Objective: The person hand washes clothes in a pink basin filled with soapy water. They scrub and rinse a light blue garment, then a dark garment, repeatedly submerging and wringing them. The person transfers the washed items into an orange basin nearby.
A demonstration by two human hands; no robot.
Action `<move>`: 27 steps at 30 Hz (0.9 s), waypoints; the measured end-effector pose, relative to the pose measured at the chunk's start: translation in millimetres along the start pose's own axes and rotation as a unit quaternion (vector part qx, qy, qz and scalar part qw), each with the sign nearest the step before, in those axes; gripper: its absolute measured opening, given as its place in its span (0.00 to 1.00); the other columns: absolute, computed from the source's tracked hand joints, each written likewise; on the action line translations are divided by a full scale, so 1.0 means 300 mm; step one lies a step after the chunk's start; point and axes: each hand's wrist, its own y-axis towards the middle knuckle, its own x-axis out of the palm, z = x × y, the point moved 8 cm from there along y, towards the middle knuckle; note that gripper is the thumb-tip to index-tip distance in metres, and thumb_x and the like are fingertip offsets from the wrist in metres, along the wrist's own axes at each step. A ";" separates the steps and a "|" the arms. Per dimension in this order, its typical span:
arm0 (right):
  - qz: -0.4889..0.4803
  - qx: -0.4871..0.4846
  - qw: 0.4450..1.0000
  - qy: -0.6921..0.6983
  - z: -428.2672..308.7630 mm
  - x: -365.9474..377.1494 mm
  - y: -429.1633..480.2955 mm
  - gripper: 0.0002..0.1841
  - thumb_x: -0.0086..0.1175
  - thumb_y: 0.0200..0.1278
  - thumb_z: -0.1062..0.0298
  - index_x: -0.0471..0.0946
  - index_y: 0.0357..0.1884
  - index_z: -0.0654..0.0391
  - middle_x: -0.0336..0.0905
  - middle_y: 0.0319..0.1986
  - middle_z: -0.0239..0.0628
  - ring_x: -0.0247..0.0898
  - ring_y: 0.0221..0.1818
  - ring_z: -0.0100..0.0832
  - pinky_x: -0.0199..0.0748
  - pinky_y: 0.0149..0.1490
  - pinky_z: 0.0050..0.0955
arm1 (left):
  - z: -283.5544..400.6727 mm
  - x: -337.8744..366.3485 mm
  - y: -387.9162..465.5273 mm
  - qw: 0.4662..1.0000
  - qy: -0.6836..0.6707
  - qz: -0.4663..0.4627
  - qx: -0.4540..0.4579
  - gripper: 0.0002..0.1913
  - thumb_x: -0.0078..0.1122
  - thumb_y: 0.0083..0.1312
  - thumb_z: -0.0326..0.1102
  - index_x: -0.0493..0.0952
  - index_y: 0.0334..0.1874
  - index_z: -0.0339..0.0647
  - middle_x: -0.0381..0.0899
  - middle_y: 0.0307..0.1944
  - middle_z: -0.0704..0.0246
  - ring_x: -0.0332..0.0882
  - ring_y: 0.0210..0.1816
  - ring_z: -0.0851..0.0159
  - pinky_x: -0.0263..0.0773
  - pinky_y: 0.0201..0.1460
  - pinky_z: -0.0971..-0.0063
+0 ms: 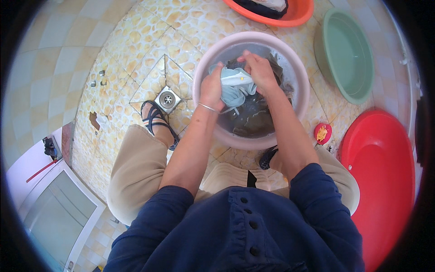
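Note:
A light blue cloth garment (234, 95) with a white band and a small yellow spot is bunched between my two hands, above the water. My left hand (212, 86), with a bangle at its wrist, grips the garment's left side. On the right side, my right hand (261, 71) has hold of it, its index finger pointing up and away. Both hands are over a pink plastic basin (300, 112). Dark brown clothes (253, 119) lie in the basin's murky water, partly under the surface. Some suds show at the inner right edge.
An orange basin (299, 20) with dark and pale cloth stands at the far side. To the right are a green basin (351, 57), a red tub (377, 176) and a small red dish (322, 133) holding something yellow. A floor drain (167, 99) lies left, near my sandalled foot (158, 122).

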 end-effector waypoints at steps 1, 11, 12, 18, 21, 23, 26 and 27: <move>-0.007 0.007 1.000 -0.001 -0.002 0.004 -0.005 0.21 0.49 0.66 0.51 0.79 0.33 0.62 0.66 0.18 0.26 0.54 0.19 0.19 0.55 0.25 0.22 | -0.001 -0.012 0.008 1.000 -0.005 0.004 0.006 0.18 0.49 0.70 0.44 0.74 0.43 0.31 0.79 0.35 0.62 0.80 0.34 0.63 0.76 0.36 0.69; -0.236 0.060 0.969 -0.030 0.045 0.053 -0.054 0.14 0.51 0.66 0.55 0.77 0.32 0.55 0.67 0.20 0.20 0.55 0.21 0.13 0.50 0.24 0.17 | -0.011 -0.056 0.042 1.000 -0.001 0.006 0.009 0.21 0.41 0.73 0.50 0.72 0.47 0.35 0.80 0.40 0.60 0.80 0.40 0.59 0.76 0.45 0.64; -0.253 0.054 0.966 -0.025 0.059 0.054 -0.054 0.13 0.52 0.65 0.55 0.77 0.32 0.55 0.67 0.21 0.20 0.55 0.21 0.14 0.51 0.26 0.17 | -0.012 -0.054 0.043 1.000 -0.002 0.006 0.008 0.21 0.41 0.73 0.50 0.72 0.47 0.35 0.80 0.40 0.60 0.80 0.40 0.59 0.76 0.45 0.64; -0.213 -0.001 0.972 0.100 0.069 0.037 -0.034 0.10 0.56 0.62 0.60 0.79 0.31 0.56 0.73 0.26 0.22 0.63 0.28 0.18 0.61 0.33 0.19 | 0.006 -0.053 0.039 0.999 -0.042 0.011 0.020 0.22 0.40 0.73 0.50 0.72 0.49 0.34 0.79 0.43 0.60 0.80 0.43 0.60 0.76 0.47 0.64; -0.145 0.000 0.981 0.132 0.061 0.055 -0.030 0.12 0.54 0.63 0.59 0.79 0.31 0.59 0.75 0.25 0.26 0.66 0.27 0.20 0.66 0.35 0.25 | 0.008 -0.061 0.043 0.999 -0.020 0.026 0.039 0.23 0.40 0.73 0.51 0.72 0.49 0.35 0.79 0.43 0.60 0.80 0.43 0.61 0.76 0.46 0.64; -0.095 -0.054 0.992 0.067 0.041 0.080 -0.036 0.14 0.54 0.64 0.58 0.78 0.31 0.60 0.76 0.24 0.32 0.68 0.27 0.25 0.69 0.37 0.29 | 0.009 -0.065 0.042 0.998 0.016 0.050 0.043 0.22 0.41 0.72 0.51 0.72 0.48 0.36 0.79 0.41 0.62 0.79 0.42 0.62 0.76 0.44 0.67; -0.072 -0.196 0.962 -0.175 -0.017 0.171 -0.106 0.15 0.53 0.63 0.58 0.78 0.30 0.61 0.76 0.24 0.50 0.72 0.27 0.45 0.71 0.38 0.36 | -0.051 -0.117 0.086 0.996 0.077 0.033 -0.002 0.21 0.44 0.71 0.52 0.73 0.47 0.37 0.78 0.39 0.64 0.78 0.38 0.64 0.74 0.40 0.69; -0.025 -0.210 0.952 -0.222 -0.025 0.166 -0.107 0.17 0.52 0.63 0.56 0.78 0.29 0.61 0.76 0.24 0.51 0.73 0.29 0.47 0.71 0.38 0.39 | -0.062 -0.108 0.081 0.995 0.098 0.018 -0.026 0.21 0.46 0.71 0.52 0.74 0.46 0.38 0.78 0.38 0.65 0.77 0.37 0.65 0.73 0.39 0.70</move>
